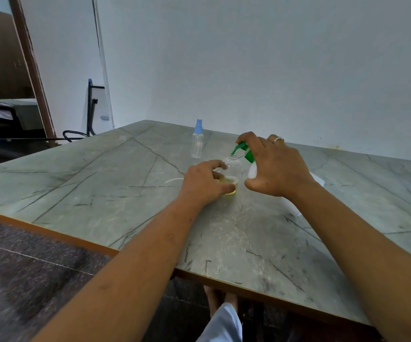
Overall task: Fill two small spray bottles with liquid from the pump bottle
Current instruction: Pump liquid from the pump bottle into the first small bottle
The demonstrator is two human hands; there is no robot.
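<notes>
1. Two hands work at mid-tabletop [100, 181]: the left hand [206, 183] grips an uncapped small spray bottle [232, 169], with yellow liquid [229, 180] in its base.
2. Beside it, the right hand [276, 169] clasps the white pump bottle [252, 172], forefinger on the green pump head [242, 147], nozzle over the open neck.
3. Capped blue, the second spray bottle [197, 141] stands upright, apart, toward the far edge.

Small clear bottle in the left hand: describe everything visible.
The small clear plastic bottle has no spray cap; its threaded neck is open. Yellowish liquid sits in its bottom. It stands about upright on the grey veined table. The left hand grips its body, fingers and thumb curled round. The green spout of the white pump bottle, gripped by the right hand, points at its mouth.
</notes>
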